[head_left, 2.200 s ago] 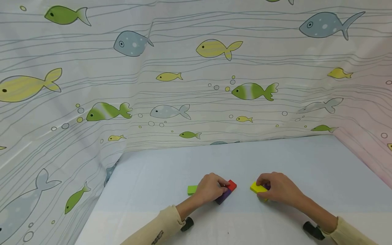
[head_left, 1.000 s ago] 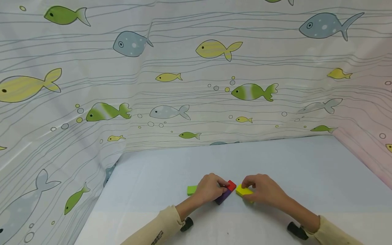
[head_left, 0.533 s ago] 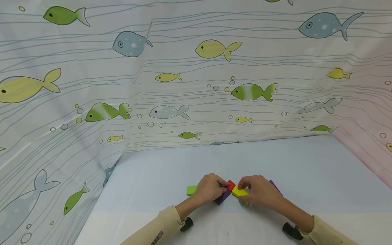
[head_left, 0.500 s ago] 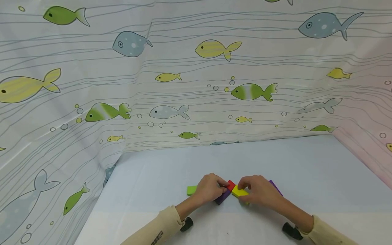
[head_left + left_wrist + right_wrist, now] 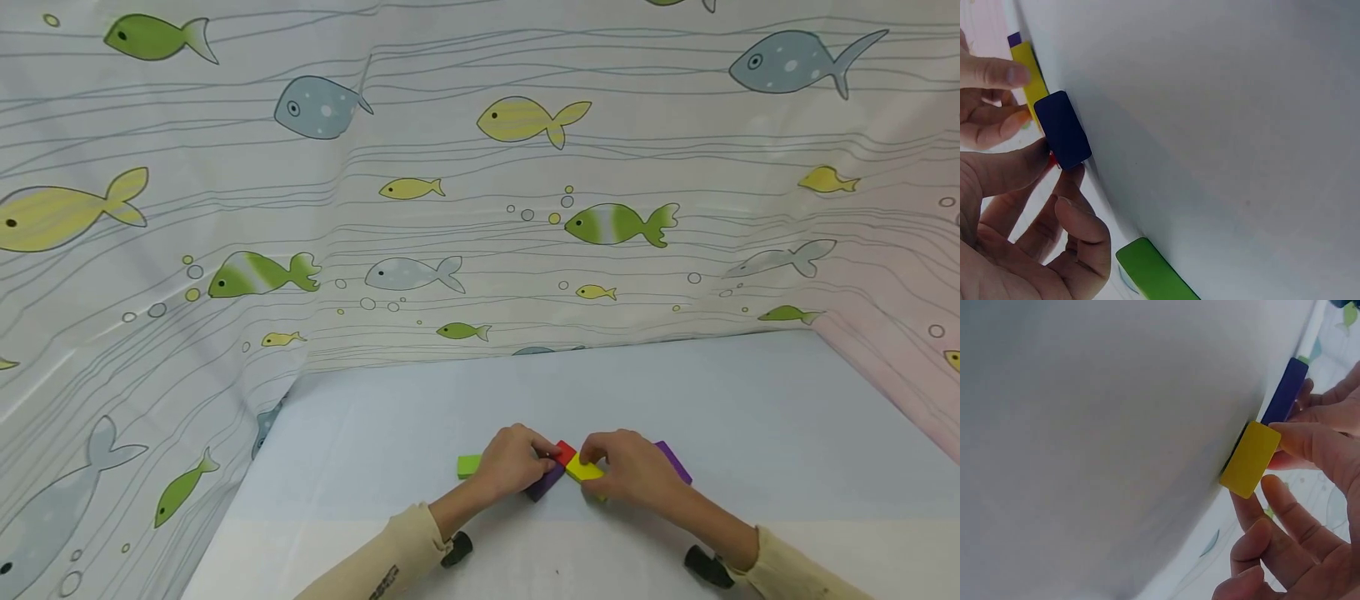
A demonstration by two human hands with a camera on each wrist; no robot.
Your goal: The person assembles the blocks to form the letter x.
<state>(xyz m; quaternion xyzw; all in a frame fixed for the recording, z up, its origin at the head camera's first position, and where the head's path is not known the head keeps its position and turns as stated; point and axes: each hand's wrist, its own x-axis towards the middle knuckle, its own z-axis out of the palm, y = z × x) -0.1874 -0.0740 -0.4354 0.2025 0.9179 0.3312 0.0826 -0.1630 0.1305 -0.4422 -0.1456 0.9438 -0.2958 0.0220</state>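
On the white table my left hand point(image 5: 510, 462) pinches a dark purple block point(image 5: 546, 482) between thumb and fingers. The block's narrow end point(image 5: 1063, 130) faces the left wrist camera. A red block point(image 5: 566, 454) shows at its far end, close to my left fingertips. My right hand point(image 5: 637, 467) pinches a yellow block point(image 5: 585, 470), which slants the other way. Its upper left end meets the red block, so the blocks form a peak. In the right wrist view the yellow end face point(image 5: 1251, 459) sits between thumb and finger, overlapping the dark purple block point(image 5: 1285, 390).
A green block point(image 5: 468, 467) lies left of my left hand, partly covered by it. Behind my right hand lies another purple block point(image 5: 675, 462). A fish-patterned curtain point(image 5: 465, 233) borders the back and sides of the white tabletop point(image 5: 390, 433).
My right hand has moved left with the yellow block until it reached the red one. The purple block behind that hand has come into view. My left hand has stayed in place.
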